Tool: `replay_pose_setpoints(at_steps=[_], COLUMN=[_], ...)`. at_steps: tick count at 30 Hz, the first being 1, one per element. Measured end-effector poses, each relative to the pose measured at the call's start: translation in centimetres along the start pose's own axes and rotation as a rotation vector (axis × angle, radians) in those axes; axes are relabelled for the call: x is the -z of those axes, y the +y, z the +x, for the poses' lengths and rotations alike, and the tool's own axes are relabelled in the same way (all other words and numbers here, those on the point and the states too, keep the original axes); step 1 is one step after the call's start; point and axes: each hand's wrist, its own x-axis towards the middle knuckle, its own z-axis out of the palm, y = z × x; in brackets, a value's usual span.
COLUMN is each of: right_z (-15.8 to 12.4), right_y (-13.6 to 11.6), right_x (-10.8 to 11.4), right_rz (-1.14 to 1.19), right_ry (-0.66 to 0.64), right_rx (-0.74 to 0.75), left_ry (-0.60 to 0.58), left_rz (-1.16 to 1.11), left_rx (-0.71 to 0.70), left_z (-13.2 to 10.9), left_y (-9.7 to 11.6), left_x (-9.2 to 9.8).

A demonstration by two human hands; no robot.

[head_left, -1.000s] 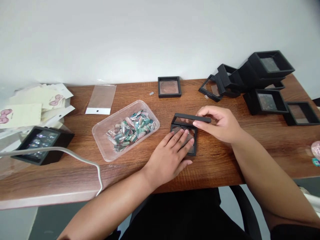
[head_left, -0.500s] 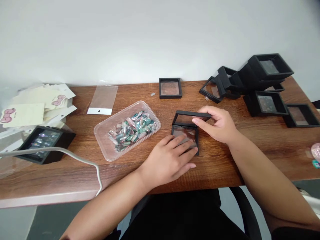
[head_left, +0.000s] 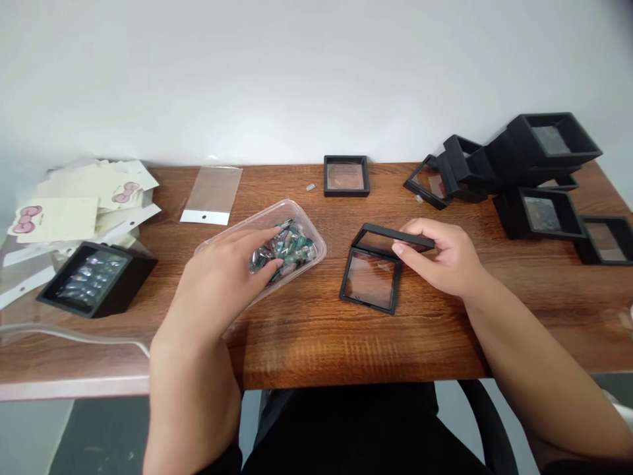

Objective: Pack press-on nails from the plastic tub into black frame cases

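My left hand [head_left: 225,280] reaches into a clear plastic tub [head_left: 316,245] of several glossy green and pink press-on nails [head_left: 291,245], its fingers curled among them; whether it grips one is hidden. My right hand [head_left: 440,256] pinches the raised lid [head_left: 380,237] of an open black square display case. The case's base [head_left: 370,282], with a clear film, lies flat on the wooden table [head_left: 445,336] between my hands.
A pile of black display cases [head_left: 529,175] stands at the back right, a single closed one [head_left: 346,175] at the back middle. At the left lie a black case with nails [head_left: 93,279], printed cards [head_left: 64,208], a clear bag [head_left: 211,193] and a white cable [head_left: 74,335].
My left hand left the case's base and moved left into the tub of nails. My right hand still holds the lid up. The view shifted slightly.
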Motion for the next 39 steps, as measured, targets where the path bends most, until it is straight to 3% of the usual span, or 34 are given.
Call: replay_pose_setpoints(at_steps=[6,20,27,33,36,39], right_z=[-0.2,-0.3,-0.3,-0.3,-0.3,-0.3], right_y=[0.1,-0.4,-0.5,-0.5,-0.6,-0.7], right_x=[0.0,0.1,0.1,0.1,0.1,0.1], right_rz=[-0.043,-0.069,-0.083,-0.094,-0.101,-0.116], right_ry=[-0.011,-0.048,-0.06,-0.058,-0.058,-0.038], right_rx=[-0.001,0.023,0.024,0.041,0.047,0.062], left_ry=[0.047,0.2,0.053,0.031,0.092,0.226], left_rz=[0.067,0.09,0.069,0.05,0.075,0.084], left_rx=[-0.036,0.092,-0.032,-0.056,-0.06,-0.065], left_z=[0.0,0.1,0.3,0.4,0.5,0.5], left_y=[0.9,1.6,1.0,0.4,0.6,1.0], left_x=[-0.6,0.3,-0.5,-1.1,-1.0,-0.8])
